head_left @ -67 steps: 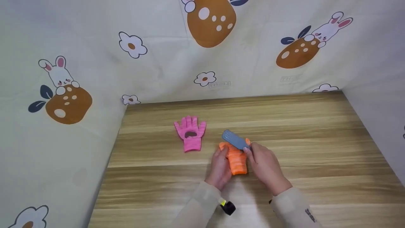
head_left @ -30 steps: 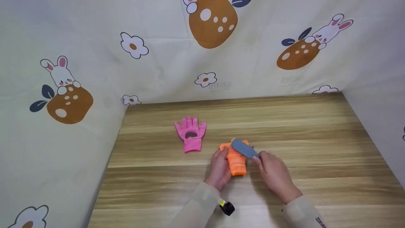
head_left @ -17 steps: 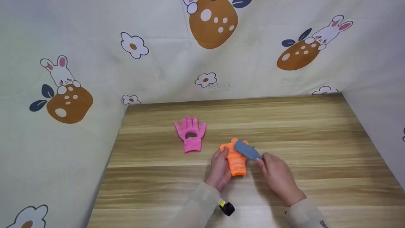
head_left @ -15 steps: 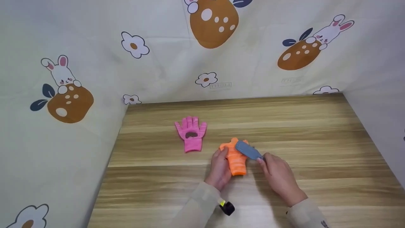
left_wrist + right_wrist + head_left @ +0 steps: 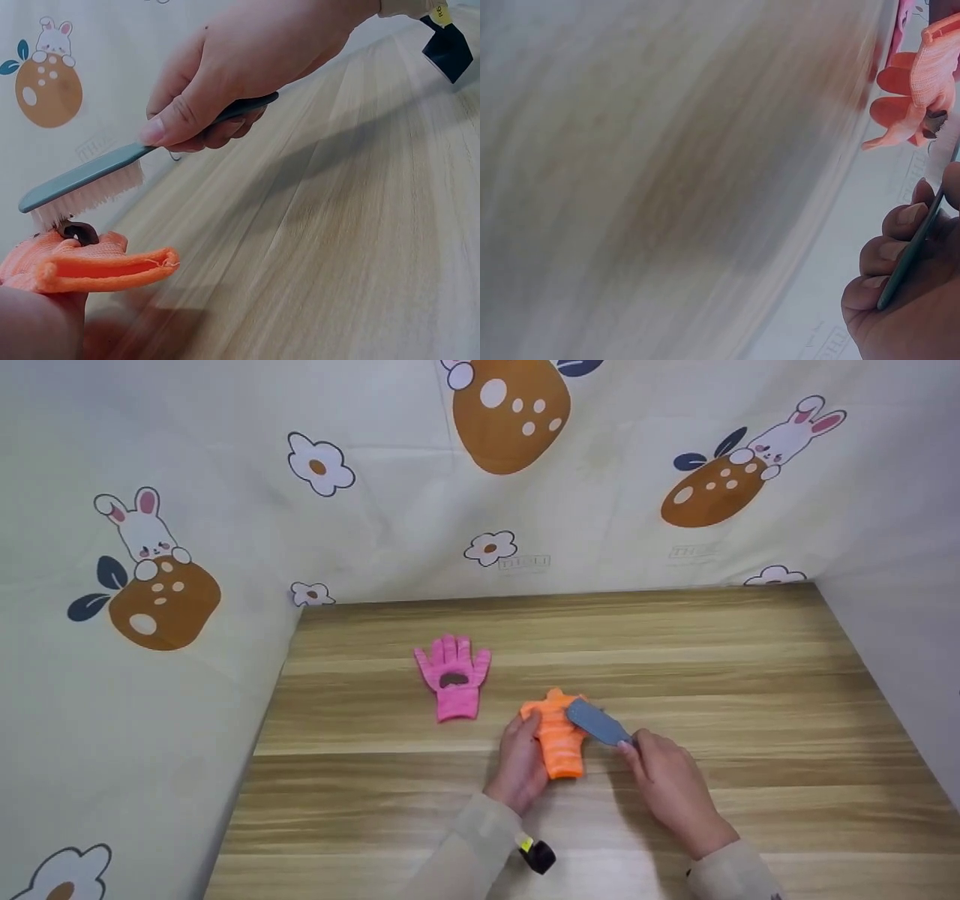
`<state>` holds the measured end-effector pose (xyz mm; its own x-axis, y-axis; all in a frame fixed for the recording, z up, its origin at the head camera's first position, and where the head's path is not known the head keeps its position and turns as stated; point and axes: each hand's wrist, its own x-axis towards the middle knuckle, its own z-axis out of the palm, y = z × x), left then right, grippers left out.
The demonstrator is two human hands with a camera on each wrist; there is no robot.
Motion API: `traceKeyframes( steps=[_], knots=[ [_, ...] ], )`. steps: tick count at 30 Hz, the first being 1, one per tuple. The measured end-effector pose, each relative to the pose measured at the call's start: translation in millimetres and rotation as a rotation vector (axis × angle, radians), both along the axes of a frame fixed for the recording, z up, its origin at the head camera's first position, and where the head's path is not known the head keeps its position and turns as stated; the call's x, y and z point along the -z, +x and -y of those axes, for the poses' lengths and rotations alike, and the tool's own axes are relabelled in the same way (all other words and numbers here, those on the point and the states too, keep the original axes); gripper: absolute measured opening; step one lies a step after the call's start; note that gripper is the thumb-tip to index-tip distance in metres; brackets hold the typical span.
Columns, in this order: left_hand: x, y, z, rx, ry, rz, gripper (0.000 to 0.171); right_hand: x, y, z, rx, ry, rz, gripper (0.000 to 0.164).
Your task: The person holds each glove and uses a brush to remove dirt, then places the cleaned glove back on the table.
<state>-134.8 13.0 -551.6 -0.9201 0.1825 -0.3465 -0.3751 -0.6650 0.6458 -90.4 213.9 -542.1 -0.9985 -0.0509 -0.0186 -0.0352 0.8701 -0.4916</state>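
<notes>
Nearest, behind the left fingers at the sleeve, hangs a black block (image 5: 538, 856) with a yellow label (image 5: 526, 844), its characters too small to read. The left hand (image 5: 521, 761) holds the orange glove (image 5: 560, 746), thumb clamped over the edge, other fingers mostly hidden under it. To the right, the right hand (image 5: 679, 791) has its fingers clamped round the handle of a brush (image 5: 600, 724), whose head reaches ahead of them, over the glove. Beyond the left fingertips, the pink glove (image 5: 457, 694) lies flat on the wood-grain table (image 5: 360, 780), a dark patch on its palm. Farthest ahead of both hands, the printed cloth (image 5: 405, 510) bears faint boxed lettering (image 5: 524, 562) starting "TH", the rest unclear. Only the wrist views show the pale bristles (image 5: 94, 196) and, at their tips, a dark curled piece (image 5: 81, 231) on the orange glove; the head view shows just the brush's back
</notes>
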Motion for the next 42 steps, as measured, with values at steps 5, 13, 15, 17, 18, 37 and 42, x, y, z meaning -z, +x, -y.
traceKeyframes(
  steps=[5,13,15,17,18,37,42],
  knots=[
    [0.2,0.1,0.2,0.005,0.000,-0.003,0.044,2.5,1.8,-2.5,0.001,-0.008,-0.018,0.035],
    [0.2,-2.2,0.3,0.005,0.009,0.005,0.044,3.2,4.4,-10.9,0.015,0.000,-0.041,0.033],
    [1.1,-1.8,1.0,-0.003,-0.002,0.004,0.044,3.3,4.7,-14.1,0.023,-0.005,-0.036,0.033],
    [1.8,-1.4,2.1,-0.006,-0.021,0.001,0.044,3.6,5.0,-17.4,0.035,-0.016,-0.034,0.034],
    [1.9,-1.1,2.6,-0.005,-0.033,-0.002,0.045,3.5,5.2,-18.9,0.042,-0.020,-0.030,0.035],
    [3.3,1.1,-2.1,0.036,-0.031,-0.049,0.047,-15.1,-13.1,34.9,0.010,-0.098,-0.104,0.026],
    [1.7,1.9,-2.4,0.050,-0.023,-0.035,0.047,-15.4,-19.3,45.5,-0.020,-0.081,-0.111,0.025]
  ],
)
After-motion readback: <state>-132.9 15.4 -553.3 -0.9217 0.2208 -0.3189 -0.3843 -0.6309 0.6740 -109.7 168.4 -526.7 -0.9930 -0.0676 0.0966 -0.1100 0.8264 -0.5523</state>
